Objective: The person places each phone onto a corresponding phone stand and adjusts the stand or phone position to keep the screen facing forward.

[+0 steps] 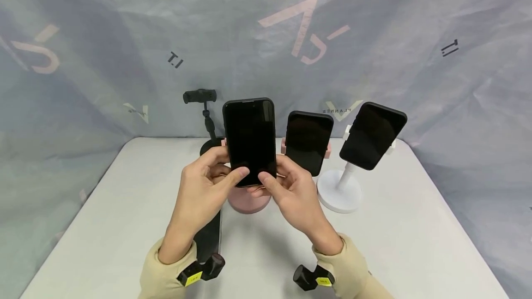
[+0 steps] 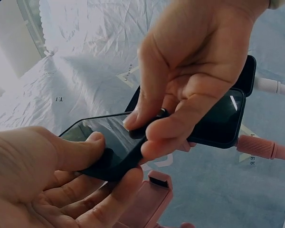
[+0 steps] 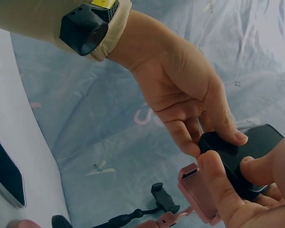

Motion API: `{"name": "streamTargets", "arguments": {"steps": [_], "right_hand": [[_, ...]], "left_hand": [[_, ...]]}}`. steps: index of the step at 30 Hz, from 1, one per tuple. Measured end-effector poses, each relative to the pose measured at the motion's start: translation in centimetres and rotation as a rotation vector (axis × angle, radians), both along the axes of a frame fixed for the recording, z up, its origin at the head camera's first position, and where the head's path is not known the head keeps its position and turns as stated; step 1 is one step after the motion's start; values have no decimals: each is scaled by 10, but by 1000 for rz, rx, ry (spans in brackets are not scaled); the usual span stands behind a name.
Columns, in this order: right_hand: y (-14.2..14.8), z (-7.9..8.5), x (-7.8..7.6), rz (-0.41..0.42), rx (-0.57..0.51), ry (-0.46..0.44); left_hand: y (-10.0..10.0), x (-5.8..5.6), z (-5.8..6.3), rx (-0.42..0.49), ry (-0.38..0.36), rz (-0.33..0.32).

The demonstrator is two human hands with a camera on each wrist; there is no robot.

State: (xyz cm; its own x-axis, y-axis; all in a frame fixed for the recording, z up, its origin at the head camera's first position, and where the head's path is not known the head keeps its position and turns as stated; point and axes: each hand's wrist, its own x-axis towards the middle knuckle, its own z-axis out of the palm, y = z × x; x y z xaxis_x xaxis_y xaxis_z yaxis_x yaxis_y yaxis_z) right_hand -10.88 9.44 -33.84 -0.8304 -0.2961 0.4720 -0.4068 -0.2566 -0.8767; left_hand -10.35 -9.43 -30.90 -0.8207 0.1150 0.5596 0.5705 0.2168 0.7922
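Note:
Both hands grip a black smartphone (image 1: 250,137) upright in front of the body, its dark screen facing me. My left hand (image 1: 203,193) holds its left edge, the thumb on the lower screen and the fingers around the side and back. On the opposite edge is my right hand (image 1: 298,197), its thumb also on the lower screen. In the left wrist view the right thumb and a finger pinch a lower corner with a thick black rim. Behind the phone stands a pink phone stand (image 1: 249,203), its cradle (image 2: 147,202) bare in the left wrist view.
At back left is a black phone stand (image 1: 210,126). Right of centre, a second phone (image 1: 309,142) sits in a pink holder (image 1: 328,150). A tilted phone (image 1: 373,135) is on a white stand (image 1: 340,193). Another phone (image 1: 209,236) lies on the white table (image 1: 415,243) below the left forearm.

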Motion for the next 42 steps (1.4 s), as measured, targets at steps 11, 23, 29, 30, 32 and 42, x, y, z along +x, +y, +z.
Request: {"name": "streamTargets", "arguments": {"steps": [11,23,29,30,32,42], "right_hand": [[1,-2,5,-16,33,12],[-4,-5,3,-35,26,-3],[-5,-8,0,-66,-2,24],[-5,-9,0,-69,-9,20],[-5,-10,-1,-70,-20,12],[-9,-20,-8,-89,-19,-49]], "left_hand": [[0,7,-1,-8,-11,10],[-1,5,-3,-12,-34,58],[-1,1,-5,-27,22,92],[-2,0,-5,-20,31,93],[-4,-2,-5,-1,47,94],[-18,-20,-15,-20,87,222]]}}
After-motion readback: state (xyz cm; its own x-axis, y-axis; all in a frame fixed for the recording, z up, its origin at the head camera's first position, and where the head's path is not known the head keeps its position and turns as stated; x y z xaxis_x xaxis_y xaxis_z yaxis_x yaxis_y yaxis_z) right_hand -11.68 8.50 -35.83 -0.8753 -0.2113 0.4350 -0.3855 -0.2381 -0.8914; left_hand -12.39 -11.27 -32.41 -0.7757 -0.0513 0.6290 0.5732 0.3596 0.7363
